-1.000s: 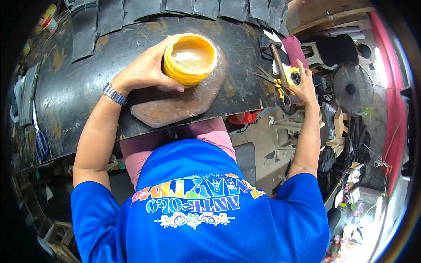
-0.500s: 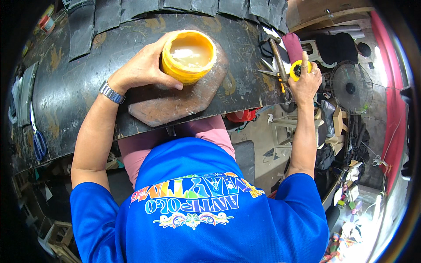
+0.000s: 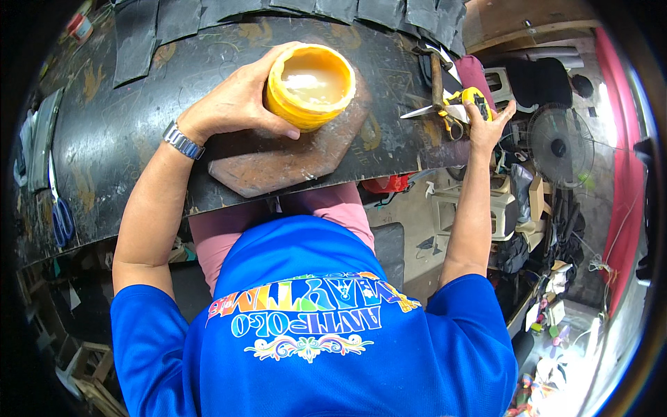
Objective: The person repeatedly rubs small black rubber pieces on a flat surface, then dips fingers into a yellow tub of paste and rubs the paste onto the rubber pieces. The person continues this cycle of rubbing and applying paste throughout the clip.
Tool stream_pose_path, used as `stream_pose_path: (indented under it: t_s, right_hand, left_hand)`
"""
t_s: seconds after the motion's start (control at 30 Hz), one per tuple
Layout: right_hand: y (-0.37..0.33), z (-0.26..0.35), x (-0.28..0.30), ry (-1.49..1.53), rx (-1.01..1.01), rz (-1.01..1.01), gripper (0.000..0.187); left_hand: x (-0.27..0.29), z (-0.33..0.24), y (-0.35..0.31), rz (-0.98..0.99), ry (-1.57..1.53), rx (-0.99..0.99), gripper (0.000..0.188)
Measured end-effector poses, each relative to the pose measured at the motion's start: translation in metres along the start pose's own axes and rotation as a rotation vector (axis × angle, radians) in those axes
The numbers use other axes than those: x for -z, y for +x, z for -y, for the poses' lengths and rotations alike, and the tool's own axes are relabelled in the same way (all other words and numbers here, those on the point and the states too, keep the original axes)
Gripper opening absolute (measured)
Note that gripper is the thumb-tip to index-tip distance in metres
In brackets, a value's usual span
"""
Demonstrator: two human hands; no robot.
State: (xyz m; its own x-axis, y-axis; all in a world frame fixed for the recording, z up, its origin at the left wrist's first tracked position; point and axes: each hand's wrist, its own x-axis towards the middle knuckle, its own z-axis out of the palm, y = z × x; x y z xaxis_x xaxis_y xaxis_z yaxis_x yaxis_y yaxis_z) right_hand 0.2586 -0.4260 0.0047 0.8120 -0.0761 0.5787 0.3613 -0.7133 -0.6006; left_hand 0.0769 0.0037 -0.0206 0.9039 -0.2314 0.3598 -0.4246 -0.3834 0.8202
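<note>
My left hand (image 3: 233, 97) is wrapped round the side of an open yellow tub (image 3: 299, 111), thumb toward me. Pale, milky stuff (image 3: 313, 80) fills much of the tub. It is over a brown slab with cut corners (image 3: 278, 167); whether its base touches the slab is hidden. At the table's right end, my right hand (image 3: 492, 128) has its thumb against a round yellow ring-like piece (image 3: 477, 104) with a dark middle, its other fingers partly stretched out. Beside it lie a pair of yellow-handled scissors (image 3: 453, 128) and a hammer with a wooden handle (image 3: 436, 80).
Black sheets (image 3: 229, 10) line the far edge of the dark table (image 3: 167, 125). Blue-handled scissors (image 3: 62, 221) lie at the left edge, with a red-and-white container (image 3: 80, 28) at the far left. A fan (image 3: 558, 144) and a plastic stool (image 3: 486, 208) stand to the right.
My right hand has shifted slightly left, and the yellow ring-like piece has turned with it. The left hand still grips the tub. The whole view has shifted a little.
</note>
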Motion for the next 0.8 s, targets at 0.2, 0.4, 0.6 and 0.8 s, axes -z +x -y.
stream_pose_path:
  t_s: [0.2, 0.4, 0.6, 0.8]
  right_hand:
    - [-0.012, -0.004, -0.004, 0.802, -0.631, -0.014, 0.077]
    - [-0.026, 0.007, -0.008, 1.186, -0.757, 0.037, 0.05]
    - [-0.091, 0.105, -0.028, 1.103, -0.036, 0.413, 0.102]
    - [-0.141, 0.172, -0.075, 0.836, 0.533, 0.488, 0.117]
  left_hand:
    - [0.001, -0.001, -0.001, -0.002, 0.001, -0.019, 0.111]
    - [-0.001, -0.001, 0.0, -0.008, -0.029, -0.011, 0.109]
    - [0.0, 0.001, 0.0, -0.011, -0.055, -0.024, 0.107]
    - [-0.002, 0.004, 0.001, 0.007, -0.066, -0.053, 0.105]
